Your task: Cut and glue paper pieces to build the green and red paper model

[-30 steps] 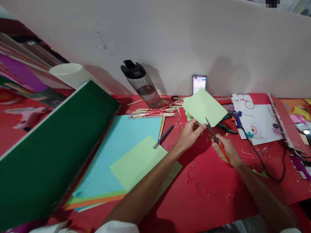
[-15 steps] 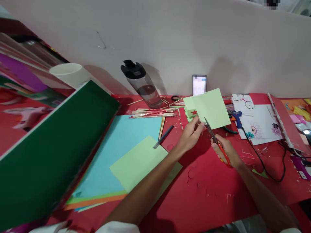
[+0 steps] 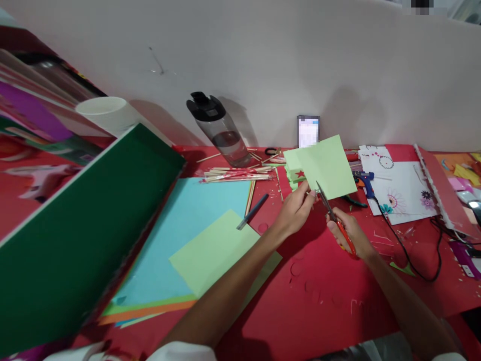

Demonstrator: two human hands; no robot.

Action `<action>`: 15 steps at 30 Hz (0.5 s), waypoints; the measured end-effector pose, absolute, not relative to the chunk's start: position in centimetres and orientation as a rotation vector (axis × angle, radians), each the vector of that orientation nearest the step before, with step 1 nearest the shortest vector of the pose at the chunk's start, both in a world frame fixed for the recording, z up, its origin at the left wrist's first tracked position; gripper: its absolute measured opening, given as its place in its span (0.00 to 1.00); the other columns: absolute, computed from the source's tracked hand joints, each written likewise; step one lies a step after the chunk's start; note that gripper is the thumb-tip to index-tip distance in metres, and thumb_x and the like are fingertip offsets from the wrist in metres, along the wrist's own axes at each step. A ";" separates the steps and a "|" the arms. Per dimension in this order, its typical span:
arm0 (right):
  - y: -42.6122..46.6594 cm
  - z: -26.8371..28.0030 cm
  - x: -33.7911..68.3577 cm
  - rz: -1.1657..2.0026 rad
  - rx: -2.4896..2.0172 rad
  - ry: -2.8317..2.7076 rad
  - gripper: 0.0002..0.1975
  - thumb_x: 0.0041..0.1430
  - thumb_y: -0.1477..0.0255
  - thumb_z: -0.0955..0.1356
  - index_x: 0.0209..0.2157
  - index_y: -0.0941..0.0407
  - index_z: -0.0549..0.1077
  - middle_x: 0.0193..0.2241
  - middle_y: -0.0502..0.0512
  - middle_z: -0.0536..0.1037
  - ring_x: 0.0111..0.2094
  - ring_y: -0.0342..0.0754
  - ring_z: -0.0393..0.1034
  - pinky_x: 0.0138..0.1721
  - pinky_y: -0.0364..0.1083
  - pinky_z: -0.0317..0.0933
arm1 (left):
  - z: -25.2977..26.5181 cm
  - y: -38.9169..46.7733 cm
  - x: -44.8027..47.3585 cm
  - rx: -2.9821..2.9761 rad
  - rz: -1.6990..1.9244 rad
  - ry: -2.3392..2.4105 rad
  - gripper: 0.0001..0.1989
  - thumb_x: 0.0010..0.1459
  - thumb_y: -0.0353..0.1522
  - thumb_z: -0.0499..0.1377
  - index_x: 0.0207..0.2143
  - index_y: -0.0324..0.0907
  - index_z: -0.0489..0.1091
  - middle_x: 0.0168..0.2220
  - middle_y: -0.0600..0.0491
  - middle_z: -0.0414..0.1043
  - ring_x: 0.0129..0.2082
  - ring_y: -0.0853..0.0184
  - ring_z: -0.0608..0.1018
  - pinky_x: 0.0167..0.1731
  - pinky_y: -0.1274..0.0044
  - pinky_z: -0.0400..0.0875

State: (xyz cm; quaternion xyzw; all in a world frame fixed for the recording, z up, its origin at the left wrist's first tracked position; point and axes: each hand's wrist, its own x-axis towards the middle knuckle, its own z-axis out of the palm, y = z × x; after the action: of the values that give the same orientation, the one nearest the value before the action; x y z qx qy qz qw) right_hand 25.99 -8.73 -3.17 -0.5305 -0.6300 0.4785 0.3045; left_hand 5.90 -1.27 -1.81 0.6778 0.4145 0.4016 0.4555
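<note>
My left hand [image 3: 298,208] pinches the lower left part of a light green sheet of paper [image 3: 330,168], which is held up above the table. The red-handled scissors [image 3: 342,231] are in my right hand [image 3: 353,233], fingers wrapped round the handles. Their blades point up and left, against the paper's lower edge beside my left fingertips. Whether the blades are fully closed is too small to tell. Below my left forearm, another light green sheet [image 3: 221,250] lies on a blue sheet [image 3: 180,240], with a dark pen [image 3: 252,212] at its upper corner.
A tilted dark green board [image 3: 86,225] fills the left side. Along the wall stand a water bottle [image 3: 221,133] and a phone [image 3: 308,131], with wooden sticks [image 3: 236,174] in front. On the right lie a blue glue gun [image 3: 367,181] with its cord and a flowered white sheet [image 3: 400,193].
Almost nothing differs. Both hands, the paper and the scissors keep nearly the same place, with only a very slight shift of the left fingers.
</note>
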 end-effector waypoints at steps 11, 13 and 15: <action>-8.7 -2.6 26.0 1.212 -1.395 -1.754 0.14 0.71 0.57 0.68 0.39 0.51 0.66 0.22 0.42 0.64 0.22 0.42 0.58 0.24 0.41 0.50 | -1.8 -1.0 6.2 1.474 1.075 0.915 0.14 0.71 0.42 0.55 0.33 0.45 0.62 0.28 0.56 0.67 0.27 0.68 0.70 0.32 0.74 0.64; -8.6 -2.7 26.1 1.216 -1.389 -1.762 0.14 0.71 0.56 0.68 0.40 0.51 0.66 0.23 0.42 0.65 0.22 0.42 0.58 0.25 0.42 0.50 | -1.8 -1.0 6.2 1.458 1.087 0.906 0.14 0.71 0.42 0.55 0.33 0.45 0.62 0.29 0.56 0.67 0.27 0.68 0.70 0.32 0.74 0.64; -8.6 -2.8 26.1 1.206 -1.385 -1.777 0.15 0.71 0.55 0.67 0.40 0.52 0.67 0.24 0.42 0.65 0.23 0.42 0.58 0.26 0.42 0.50 | -1.8 -1.0 6.3 1.446 1.088 0.893 0.13 0.70 0.42 0.55 0.34 0.45 0.62 0.29 0.56 0.67 0.27 0.68 0.69 0.32 0.74 0.64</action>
State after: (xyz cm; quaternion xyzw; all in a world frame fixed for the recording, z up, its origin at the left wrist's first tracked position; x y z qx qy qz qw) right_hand 26.10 -8.63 -2.78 -0.5189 -0.6656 0.4517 0.2891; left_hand 6.27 -1.03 -1.75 0.6066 0.3746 0.4562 0.5326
